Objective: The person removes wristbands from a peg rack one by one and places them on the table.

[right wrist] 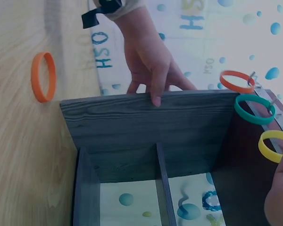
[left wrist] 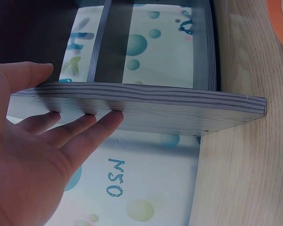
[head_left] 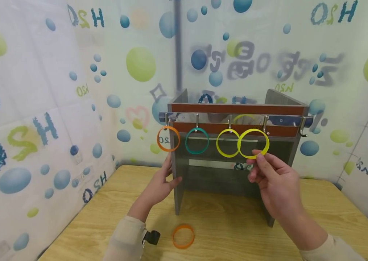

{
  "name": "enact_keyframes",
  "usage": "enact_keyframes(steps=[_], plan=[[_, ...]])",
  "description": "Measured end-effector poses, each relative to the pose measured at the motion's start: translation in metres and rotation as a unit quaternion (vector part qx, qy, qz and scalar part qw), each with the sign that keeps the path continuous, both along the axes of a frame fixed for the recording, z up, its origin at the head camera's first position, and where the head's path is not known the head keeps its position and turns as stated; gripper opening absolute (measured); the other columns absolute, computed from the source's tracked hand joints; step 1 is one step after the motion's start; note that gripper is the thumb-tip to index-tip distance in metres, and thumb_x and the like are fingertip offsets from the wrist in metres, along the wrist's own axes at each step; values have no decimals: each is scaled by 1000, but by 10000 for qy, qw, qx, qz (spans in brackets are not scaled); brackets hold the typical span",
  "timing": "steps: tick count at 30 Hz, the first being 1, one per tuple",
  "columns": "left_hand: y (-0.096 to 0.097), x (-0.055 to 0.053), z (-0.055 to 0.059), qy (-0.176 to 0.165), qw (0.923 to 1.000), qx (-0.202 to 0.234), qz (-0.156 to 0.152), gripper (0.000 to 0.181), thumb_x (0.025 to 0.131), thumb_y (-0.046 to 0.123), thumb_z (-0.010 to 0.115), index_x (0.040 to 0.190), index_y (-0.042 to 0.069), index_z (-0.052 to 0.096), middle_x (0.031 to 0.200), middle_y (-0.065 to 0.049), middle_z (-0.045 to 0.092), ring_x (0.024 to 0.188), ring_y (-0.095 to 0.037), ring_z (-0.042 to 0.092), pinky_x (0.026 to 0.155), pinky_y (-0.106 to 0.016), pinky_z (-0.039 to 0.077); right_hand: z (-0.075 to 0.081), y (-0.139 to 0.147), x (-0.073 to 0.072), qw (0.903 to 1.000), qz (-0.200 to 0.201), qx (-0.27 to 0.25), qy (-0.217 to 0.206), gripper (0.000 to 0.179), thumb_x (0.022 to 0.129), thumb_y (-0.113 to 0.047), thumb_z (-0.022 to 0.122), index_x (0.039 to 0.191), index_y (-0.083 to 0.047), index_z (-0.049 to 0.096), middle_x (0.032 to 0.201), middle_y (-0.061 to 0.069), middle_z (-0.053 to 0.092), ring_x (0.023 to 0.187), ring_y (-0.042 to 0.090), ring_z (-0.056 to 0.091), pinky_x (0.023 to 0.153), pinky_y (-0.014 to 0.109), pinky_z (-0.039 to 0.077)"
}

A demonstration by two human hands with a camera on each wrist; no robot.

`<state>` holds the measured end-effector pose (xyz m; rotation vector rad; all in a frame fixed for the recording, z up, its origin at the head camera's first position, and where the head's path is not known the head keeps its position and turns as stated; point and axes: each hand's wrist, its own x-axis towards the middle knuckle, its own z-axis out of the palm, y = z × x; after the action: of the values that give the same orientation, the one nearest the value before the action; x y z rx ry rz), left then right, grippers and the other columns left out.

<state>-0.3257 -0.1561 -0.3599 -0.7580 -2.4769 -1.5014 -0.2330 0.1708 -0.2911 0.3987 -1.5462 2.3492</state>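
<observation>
My right hand (head_left: 280, 183) pinches the lower edge of a yellow wristband (head_left: 268, 140) between thumb and fingers. The band's top overlaps the fourth hook in the head view, and its left side overlaps a second yellow wristband (head_left: 217, 143) on the third hook. A teal wristband (head_left: 186, 141) hangs from the second hook, an orange wristband (head_left: 158, 139) from the first. My left hand (left wrist: 33, 146) holds the shelf's grey side panel (left wrist: 179, 113), with the thumb on the inner side and the fingers against the outer face.
A metal hook rail (head_left: 184, 116) runs along the front of the grey shelf (head_left: 177, 195); its rightmost hook (head_left: 303, 127) bears no band. Another orange wristband (head_left: 173, 236) lies on the wooden table (head_left: 105, 210) in front. A patterned curtain (head_left: 105, 72) hangs behind and beside the table.
</observation>
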Motion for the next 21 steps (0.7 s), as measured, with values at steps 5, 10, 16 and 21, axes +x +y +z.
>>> enact_keyframes(steps=[5,10,16,21], plan=[[0,0,0,63,10000,13,36,99,105,8,65,172,37,-3,179,-12,21,155,-51,38,115,-61,51,-5,-9,4,9998,84,198,-37,24,105,-23,67,120,-6,76,92,0,78,66,12,63,68,21,62],[1,-1,-1,27,9999,88,45,102,104,6,66,171,42,-2,178,-8,24,156,-48,39,112,-59,54,-12,-18,8,9986,147,408,-308,23,106,-24,67,118,-9,78,91,-1,78,65,11,63,66,21,60],[1,-2,-1,71,9999,103,-49,100,105,7,65,172,40,-1,179,-7,20,156,-49,38,110,-59,55,-24,-29,10,9932,286,792,-810,22,106,-27,67,117,-12,79,91,-3,79,66,10,63,66,21,60],[0,-1,0,91,9999,105,-84,100,105,6,65,172,38,-3,180,-8,17,156,-50,37,111,-61,54,-39,-38,11,9865,272,1228,-1047,22,105,-22,69,118,-6,78,89,-2,80,64,11,64,66,24,62]])
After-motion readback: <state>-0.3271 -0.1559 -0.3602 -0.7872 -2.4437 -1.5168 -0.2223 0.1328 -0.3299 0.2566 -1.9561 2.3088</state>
